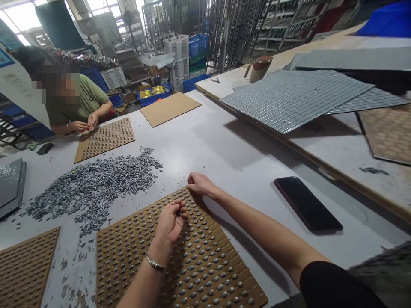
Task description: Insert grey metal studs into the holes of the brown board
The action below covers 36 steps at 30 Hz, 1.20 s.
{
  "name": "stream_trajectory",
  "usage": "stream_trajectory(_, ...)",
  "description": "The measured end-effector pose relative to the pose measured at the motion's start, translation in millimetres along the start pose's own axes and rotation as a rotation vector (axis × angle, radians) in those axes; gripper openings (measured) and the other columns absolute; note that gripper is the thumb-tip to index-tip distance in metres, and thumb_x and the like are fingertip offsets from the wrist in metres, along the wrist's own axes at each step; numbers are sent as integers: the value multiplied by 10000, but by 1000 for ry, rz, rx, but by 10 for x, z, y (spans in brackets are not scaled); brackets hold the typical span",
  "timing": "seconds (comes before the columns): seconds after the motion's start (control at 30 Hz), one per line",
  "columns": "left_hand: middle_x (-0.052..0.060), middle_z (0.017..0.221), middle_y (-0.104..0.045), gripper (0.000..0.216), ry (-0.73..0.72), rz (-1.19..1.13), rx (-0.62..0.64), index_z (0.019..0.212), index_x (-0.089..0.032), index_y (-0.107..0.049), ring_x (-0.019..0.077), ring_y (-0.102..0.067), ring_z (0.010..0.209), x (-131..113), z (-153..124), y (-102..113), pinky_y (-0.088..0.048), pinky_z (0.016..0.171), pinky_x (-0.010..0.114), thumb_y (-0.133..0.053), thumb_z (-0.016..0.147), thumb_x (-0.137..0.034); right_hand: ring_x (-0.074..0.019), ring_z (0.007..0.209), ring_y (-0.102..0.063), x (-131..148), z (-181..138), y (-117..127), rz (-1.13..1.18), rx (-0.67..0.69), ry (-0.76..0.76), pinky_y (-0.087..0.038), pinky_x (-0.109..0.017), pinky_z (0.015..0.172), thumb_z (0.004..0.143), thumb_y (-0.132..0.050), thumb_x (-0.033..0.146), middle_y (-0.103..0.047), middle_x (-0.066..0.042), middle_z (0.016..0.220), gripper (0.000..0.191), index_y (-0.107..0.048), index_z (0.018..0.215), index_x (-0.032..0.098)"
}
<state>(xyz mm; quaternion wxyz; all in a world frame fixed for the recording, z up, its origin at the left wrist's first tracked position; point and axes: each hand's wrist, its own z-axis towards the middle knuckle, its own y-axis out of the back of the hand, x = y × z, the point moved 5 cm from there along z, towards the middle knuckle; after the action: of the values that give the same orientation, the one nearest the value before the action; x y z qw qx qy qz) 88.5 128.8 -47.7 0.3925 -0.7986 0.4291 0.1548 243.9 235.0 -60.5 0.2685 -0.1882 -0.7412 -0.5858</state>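
Note:
A brown perforated board point(205, 273) lies in front of me, most of its holes filled with small grey metal pieces. My left hand point(170, 222), a bracelet at the wrist, hovers over the board with fingers curled on a few small metal pieces. My right hand point(199, 184) rests at the board's far corner, fingers pinched together on the edge; what they hold is too small to name. A wide pile of loose grey metal pieces point(96, 182) spreads on the grey table point(218, 145) to the left of both hands.
A black phone point(306, 204) lies to the right. Another person point(69, 100) sits at the far left by a second perforated board point(105, 137). A third board point(27, 267) sits at the near left, and a plain cardboard sheet point(170, 108) further back. Ribbed grey sheets point(295, 96) overhang the raised bench.

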Motion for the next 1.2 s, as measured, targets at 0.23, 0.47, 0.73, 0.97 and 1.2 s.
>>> stream_trajectory(0.23, 144, 928, -676, 244, 42, -129, 125, 872, -96, -625, 185, -662, 834, -6, 25, -110, -541, 730, 299, -471, 915, -280, -145, 713, -557, 21, -89, 96, 102, -77, 63, -366, -225, 606, 791, -626, 191, -643, -20, 814, 245, -588, 1031, 160)
stream_trajectory(0.47, 98, 844, -681, 347, 70, -135, 203, 901, -103, -647, 147, -640, 714, 80, -67, -260, -536, 708, 297, -410, 947, -354, -136, 752, -569, 491, -828, 164, 125, -93, 573, -417, -236, 687, 892, -559, 213, -631, -31, 876, 145, -693, 945, 223)
stream_trajectory(0.73, 65, 756, -661, 318, 165, -53, 240, 776, -108, -638, 142, -628, 688, 281, -116, -327, -530, 642, 266, -483, 927, -341, -133, 668, -518, 470, -1061, 62, -56, -32, 621, -374, -234, 629, 886, -554, 184, -601, -30, 774, 106, -639, 823, 176)
stream_trajectory(0.97, 40, 747, -637, 166, 99, 96, 339, 855, -106, -637, 104, -594, 653, 280, -198, -285, -513, 630, 223, -721, 761, -213, -144, 699, -529, 365, -1138, 243, 302, -111, 405, -410, -246, 637, 881, -510, 201, -593, -33, 772, 116, -589, 803, 168)
stream_trajectory(1.2, 10, 642, -605, 252, 0, 349, 280, 735, -124, -571, 59, -507, 494, 214, -203, -198, -336, 427, 159, -768, 675, -269, -129, 665, -547, 327, -1159, 147, 592, 63, 260, -422, -227, 602, 849, -571, 303, -624, 1, 730, 152, -621, 842, 160)
